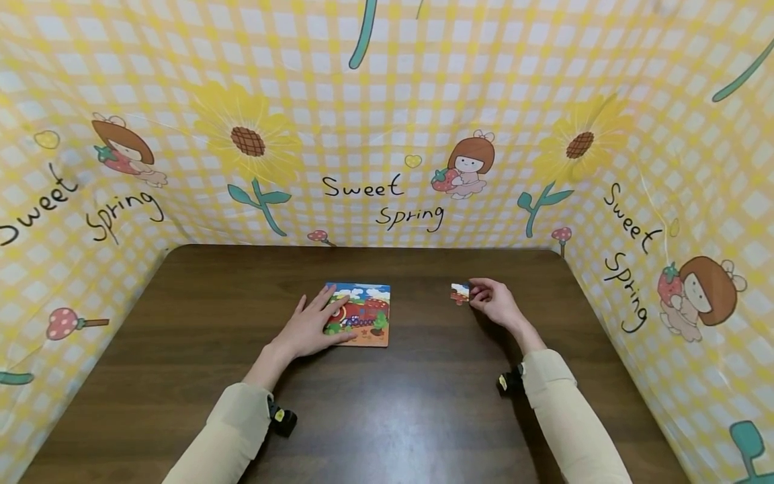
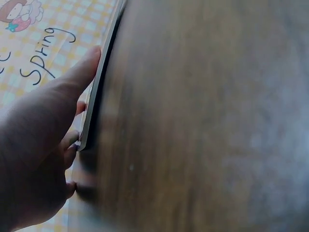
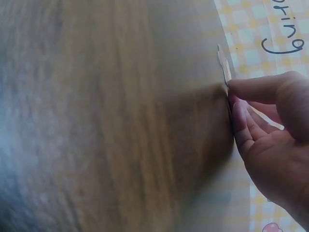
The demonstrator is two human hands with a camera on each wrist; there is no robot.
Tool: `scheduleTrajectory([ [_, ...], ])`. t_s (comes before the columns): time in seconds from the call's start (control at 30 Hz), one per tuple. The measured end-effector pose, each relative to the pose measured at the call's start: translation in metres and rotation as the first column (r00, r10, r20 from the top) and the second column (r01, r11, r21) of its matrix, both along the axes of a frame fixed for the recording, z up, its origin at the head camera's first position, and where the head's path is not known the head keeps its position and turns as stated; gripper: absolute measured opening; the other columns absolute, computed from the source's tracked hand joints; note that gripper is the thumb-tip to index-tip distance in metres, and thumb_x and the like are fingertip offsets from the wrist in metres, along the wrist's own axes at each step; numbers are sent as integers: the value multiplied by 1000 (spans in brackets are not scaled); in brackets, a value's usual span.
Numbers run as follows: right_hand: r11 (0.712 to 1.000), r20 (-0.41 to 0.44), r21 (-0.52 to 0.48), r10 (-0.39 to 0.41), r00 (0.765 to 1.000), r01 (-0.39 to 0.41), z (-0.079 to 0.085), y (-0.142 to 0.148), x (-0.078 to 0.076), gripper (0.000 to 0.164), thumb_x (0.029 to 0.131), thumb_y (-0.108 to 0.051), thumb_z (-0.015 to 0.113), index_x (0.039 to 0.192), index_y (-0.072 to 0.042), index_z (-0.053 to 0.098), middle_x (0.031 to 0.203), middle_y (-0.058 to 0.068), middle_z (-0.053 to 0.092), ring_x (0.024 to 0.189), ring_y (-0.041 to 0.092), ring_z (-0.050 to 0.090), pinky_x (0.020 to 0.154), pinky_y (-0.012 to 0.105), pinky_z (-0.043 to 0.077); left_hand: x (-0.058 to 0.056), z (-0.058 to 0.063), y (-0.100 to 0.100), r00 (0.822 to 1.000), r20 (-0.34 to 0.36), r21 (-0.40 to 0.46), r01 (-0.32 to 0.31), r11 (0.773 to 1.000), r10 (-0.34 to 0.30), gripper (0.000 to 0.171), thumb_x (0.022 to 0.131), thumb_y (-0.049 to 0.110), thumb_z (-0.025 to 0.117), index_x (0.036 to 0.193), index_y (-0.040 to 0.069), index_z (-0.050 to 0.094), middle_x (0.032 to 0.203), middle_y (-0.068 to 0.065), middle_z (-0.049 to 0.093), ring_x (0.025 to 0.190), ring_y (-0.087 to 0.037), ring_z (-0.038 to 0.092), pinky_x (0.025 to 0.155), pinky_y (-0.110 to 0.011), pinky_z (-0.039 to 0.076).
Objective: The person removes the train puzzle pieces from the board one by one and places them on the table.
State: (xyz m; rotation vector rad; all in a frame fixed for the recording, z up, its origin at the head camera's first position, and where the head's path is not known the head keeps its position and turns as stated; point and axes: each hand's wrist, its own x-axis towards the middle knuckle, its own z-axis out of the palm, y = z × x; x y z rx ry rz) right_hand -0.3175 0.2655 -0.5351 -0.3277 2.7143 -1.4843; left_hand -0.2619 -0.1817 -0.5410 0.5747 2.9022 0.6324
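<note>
Toward far edge of desk (image 1: 387,403), my left hand (image 1: 310,331) lies spread, fingers straight, over left part of board (image 1: 373,324); my right hand (image 1: 497,304) pinches loose piece (image 1: 459,293) by its right side. Step in hand, I judge: steadying board, handling piece. Next move seems to call for light, level pinch. Piece well apart from board, nearer far right corner; small, knobbed, blue-white above, reddish below. Can't tell if piece touches desk. Board squarish, thick-edged: blue sky, red shapes, green tree.
</note>
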Motion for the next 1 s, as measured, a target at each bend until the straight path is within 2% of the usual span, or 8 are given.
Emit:
scheduleTrajectory([
  [0.27,989,-29,35,-141,990,142,6,-2,0,43,102,4,71,143,12,63,121,34,70,96,27,72,70,13,51,2,-1,-1,1000,-14,5,-11,1000,11,93,100,66,71,173,19,38,185,-19,16,173,-42,14,135,-77,7],
  [0.4,987,-47,21,-160,986,162,12,-10,0,42,103,3,70,144,11,63,122,33,72,101,33,72,72,14,50,3,-1,-2,999,-37,-5,-10,1000,10,92,102,63,71,173,16,38,184,-22,17,172,-43,16,134,-78,9],
  [0.5,991,-61,8,-131,989,132,17,-21,-1,42,103,3,70,144,12,63,122,33,74,104,37,72,76,15,49,3,1,-4,999,-48,-13,-14,1000,14,91,103,63,69,173,14,38,184,-23,18,172,-43,17,134,-78,11],
  [0.57,996,-53,-33,-90,995,89,19,-31,-2,43,103,4,70,144,13,61,123,35,74,103,41,74,75,20,55,3,3,-6,998,-52,-16,-22,1000,21,91,103,63,69,173,13,38,184,-22,18,172,-43,17,134,-78,11],
  [0.7,998,-52,-68,-11,999,8,24,-54,-3,43,102,6,69,143,14,62,123,34,76,103,45,76,75,22,59,2,4,-16,999,-34,-12,-37,999,37,94,103,64,68,174,12,34,185,-21,16,173,-42,15,135,-77,7],
  [0.8,998,-76,-45,37,996,-41,26,-74,-4,40,101,6,71,140,13,64,121,31,78,107,45,76,85,28,61,2,4,-22,999,-23,-12,-41,999,40,95,104,64,67,174,11,33,185,-21,17,173,-43,16,135,-77,6],
  [0.93,994,-86,-14,104,991,-106,27,-102,-4,40,101,3,72,139,11,66,123,29,78,110,44,75,99,49,62,2,3,-26,999,-22,-12,-38,999,38,94,104,62,68,174,9,33,184,-20,19,172,-44,18,134,-78,8],
  [1.0,991,-82,5,137,987,-137,25,-116,-3,40,101,2,73,140,9,67,126,28,77,111,43,75,102,54,61,2,3,-27,999,-23,-8,-32,999,32,94,104,61,68,174,9,33,184,-21,21,171,-45,20,133,-79,9],
])
